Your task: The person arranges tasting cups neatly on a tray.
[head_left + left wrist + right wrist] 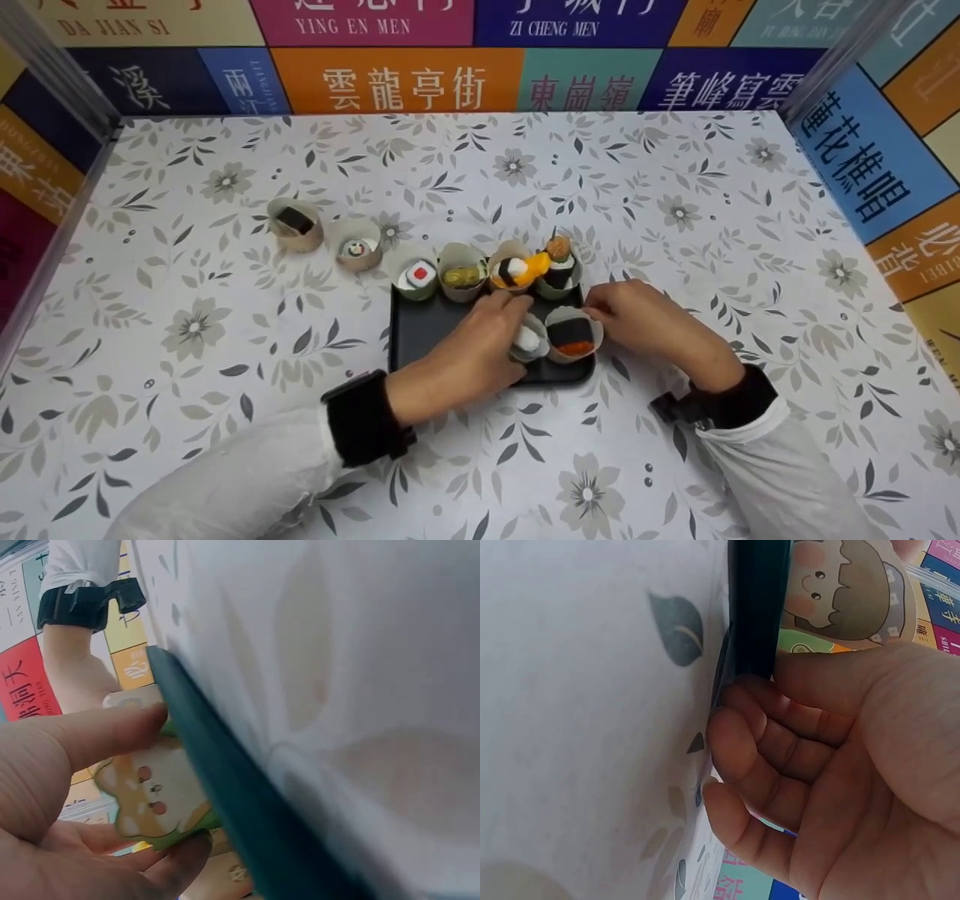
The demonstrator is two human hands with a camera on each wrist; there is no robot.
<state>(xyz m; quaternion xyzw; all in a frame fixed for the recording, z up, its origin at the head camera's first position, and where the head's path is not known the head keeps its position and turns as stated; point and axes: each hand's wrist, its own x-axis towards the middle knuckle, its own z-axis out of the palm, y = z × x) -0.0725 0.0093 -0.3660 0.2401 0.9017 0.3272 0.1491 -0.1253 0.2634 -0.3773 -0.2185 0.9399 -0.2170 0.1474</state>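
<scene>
My left hand [480,345] grips a small paper cup [529,339] with a white filling, over the black tray [427,322]. In the left wrist view this cup [157,795] bears a cartoon animal face, and thumb and fingers hold its sides. My right hand [645,319] is at the tray's right edge; in the right wrist view its thumb and curled fingers pinch the dark tray rim [757,615]. Beside it stands a cup with a black-wrapped, orange sushi piece [571,336]. A printed child's face shows on a cup [847,592] there.
Along the tray's back row stand several sushi cups, among them a red-centred one [417,276] and one with a yellow topping [517,268]. Two more cups, a dark-topped one [295,223] and a roll [357,246], are on the flowered tablecloth [225,315] at the left. Printed panels [397,79] border the table.
</scene>
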